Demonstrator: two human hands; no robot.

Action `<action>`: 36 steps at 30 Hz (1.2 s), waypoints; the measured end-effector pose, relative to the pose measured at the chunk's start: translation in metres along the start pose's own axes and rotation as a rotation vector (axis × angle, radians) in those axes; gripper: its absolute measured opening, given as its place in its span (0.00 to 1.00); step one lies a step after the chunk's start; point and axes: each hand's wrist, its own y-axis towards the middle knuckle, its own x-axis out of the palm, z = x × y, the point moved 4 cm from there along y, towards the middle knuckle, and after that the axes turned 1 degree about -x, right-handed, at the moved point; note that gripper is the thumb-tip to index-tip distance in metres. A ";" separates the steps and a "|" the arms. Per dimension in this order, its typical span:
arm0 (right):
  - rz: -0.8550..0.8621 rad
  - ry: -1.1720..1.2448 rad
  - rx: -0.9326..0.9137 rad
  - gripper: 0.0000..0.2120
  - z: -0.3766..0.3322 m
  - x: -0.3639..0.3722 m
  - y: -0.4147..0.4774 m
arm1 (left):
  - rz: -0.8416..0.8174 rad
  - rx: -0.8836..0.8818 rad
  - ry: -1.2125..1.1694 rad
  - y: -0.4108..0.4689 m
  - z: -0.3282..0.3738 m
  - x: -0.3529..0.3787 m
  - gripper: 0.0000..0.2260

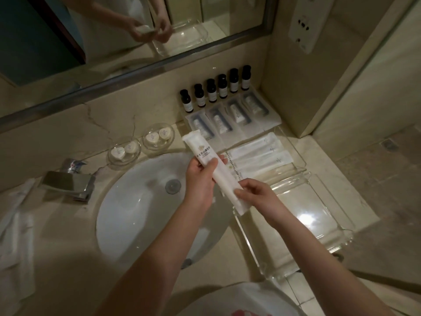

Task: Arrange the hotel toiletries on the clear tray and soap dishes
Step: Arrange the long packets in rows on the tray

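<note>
I hold a long white toiletry packet (205, 156) slantwise above the sink's right rim. My left hand (201, 176) grips its middle and my right hand (252, 191) pinches its lower end. The clear tray (319, 226) lies on the counter to the right. Its far half carries several dark-capped bottles (216, 88) in a row, several flat clear sachets (230, 120) with tubes inside, and white packets (259, 153) laid side by side. Its near half is bare. Two clear soap dishes (124, 150) (158, 135) behind the sink each hold two round wrapped soaps.
A white sink (141, 215) with a chrome faucet (69, 181) sits at the centre. More white packets (16, 226) lie on the counter at the far left. A mirror (114, 30) runs along the back wall, and a wall socket plate (305, 21) is at upper right.
</note>
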 end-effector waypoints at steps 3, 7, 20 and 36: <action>-0.045 -0.011 -0.002 0.08 -0.004 -0.006 0.000 | -0.001 -0.024 0.027 0.004 -0.006 0.007 0.07; -0.023 -0.197 -0.009 0.07 -0.010 -0.017 0.007 | -0.011 -0.028 0.069 0.008 -0.011 0.020 0.06; 0.205 -1.137 -0.063 0.08 -0.051 -0.114 0.060 | 0.029 -0.062 0.703 0.031 -0.035 -0.003 0.05; 0.252 -1.551 -0.303 0.13 -0.015 -0.106 0.069 | -0.323 0.286 1.852 0.021 -0.076 0.008 0.15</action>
